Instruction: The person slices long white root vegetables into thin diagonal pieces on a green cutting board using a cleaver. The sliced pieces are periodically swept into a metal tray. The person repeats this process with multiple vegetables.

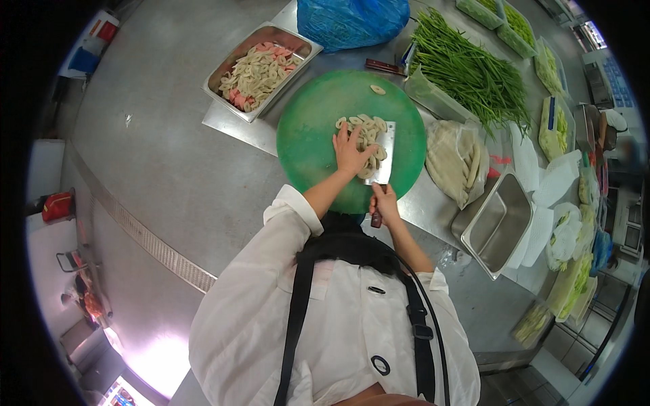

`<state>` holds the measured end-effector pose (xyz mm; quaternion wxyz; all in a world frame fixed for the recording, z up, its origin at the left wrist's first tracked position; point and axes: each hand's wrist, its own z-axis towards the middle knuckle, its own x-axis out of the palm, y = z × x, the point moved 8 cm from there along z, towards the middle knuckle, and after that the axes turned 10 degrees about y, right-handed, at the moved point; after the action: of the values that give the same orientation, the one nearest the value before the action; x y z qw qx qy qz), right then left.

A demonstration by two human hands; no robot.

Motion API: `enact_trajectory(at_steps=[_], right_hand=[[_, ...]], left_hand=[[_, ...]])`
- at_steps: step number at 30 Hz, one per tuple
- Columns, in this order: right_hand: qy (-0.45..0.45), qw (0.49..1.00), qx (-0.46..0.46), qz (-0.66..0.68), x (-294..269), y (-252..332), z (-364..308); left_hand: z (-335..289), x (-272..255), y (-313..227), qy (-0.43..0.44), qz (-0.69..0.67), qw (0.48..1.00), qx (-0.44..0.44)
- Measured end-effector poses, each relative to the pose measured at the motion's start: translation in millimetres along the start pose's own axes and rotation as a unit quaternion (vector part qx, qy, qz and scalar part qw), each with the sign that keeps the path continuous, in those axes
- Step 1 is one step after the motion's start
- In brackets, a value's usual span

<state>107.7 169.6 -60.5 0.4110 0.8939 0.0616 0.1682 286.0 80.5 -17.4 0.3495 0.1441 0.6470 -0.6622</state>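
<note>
— What are you gripping?

— My right hand (384, 203) is wrapped around the brown handle of a cleaver (384, 162). The blade points away from me, its broad face turned up.

— And the other one?

— My left hand (349, 154) is apart from the right, palm down with the fingers spread over a heap of pale sliced rings (366, 124). I'm touching them, but I can't tell how hard I press. The heap sits just left of the blade, and a few rings seem to overlap its edge.

— Where does the heap lie?

— Near the middle of a round green cutting board (305, 122). One single slice (378, 89) lies apart, close to the far rim.

— What else do you have around you?

— The board is on a steel desk (233, 128). Beyond its left side stands a metal tray (279, 37) of similar rings mixed with pink pieces (269, 49). A blue plastic bag (352, 24) sits at the far side. To its right, long green stalks (467, 71) fill a container (440, 98), with the brown handle of a knife (386, 65) beside it. On my right are a clear bag (443, 147) holding long pale pieces (473, 166) and a deep steel pan (484, 233).
</note>
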Motion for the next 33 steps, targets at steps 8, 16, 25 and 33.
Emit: enact_trajectory(at_steps=[8,16,25,33], right_hand=[[0.06,0.997,0.01,0.052,45,9,-2],[0.123,0.991,0.001,0.047,121,74,13],[0.227,0.973,-0.045,0.011,280,191,109],[0.156,0.968,-0.067,-0.183,215,201,86]], left_hand=[[7,-25,-1,-0.004,-0.104,0.995,0.003],[53,-125,-6,-0.099,-0.087,0.991,0.033],[149,-243,21,-0.099,0.136,0.976,0.136],[187,-252,152,-0.085,0.284,0.955,-0.024]])
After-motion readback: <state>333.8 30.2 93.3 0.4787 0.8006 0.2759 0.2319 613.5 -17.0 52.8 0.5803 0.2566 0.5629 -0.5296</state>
